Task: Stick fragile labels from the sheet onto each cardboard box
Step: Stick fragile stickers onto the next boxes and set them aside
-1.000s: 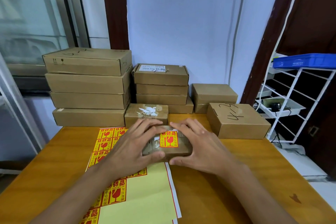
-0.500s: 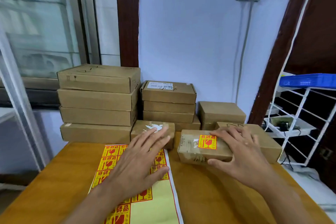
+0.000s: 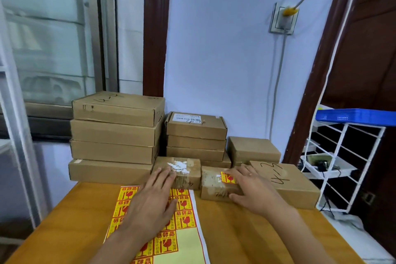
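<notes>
Labelled box (image 3: 216, 186): small brown cardboard carton, rectangular, scuffed, top crossed with clear tape and white paper residue, dark scribble on the near face. It carries one square fragile label (image 3: 228, 178), yellow ground with red broken-glass symbol and red characters, partly covered by fingers. It sits on the tabletop (image 3: 246, 231), between a second small taped box (image 3: 177, 170) and a larger carton with black marker writing (image 3: 289, 182), touching or just beside both.

Right hand (image 3: 252, 191): laid over the labelled box's right end, fingers spread flat on top, thumb against the near face; a loose open-palmed grip on the box, not a clench.

Left hand (image 3: 152, 201): open, flat, fingers extended, holding nothing, fingertips reaching the second small box.

Label sheet (image 3: 184, 240): pale yellow glossy backing with white edge strip, rows of identical red-and-yellow fragile labels, flat on the tabletop beneath the left hand.

Tabletop: smooth orange-brown wood finish.

Rear: two stacks of plain kraft cardboard boxes (image 3: 115, 133) against the wall.
</notes>
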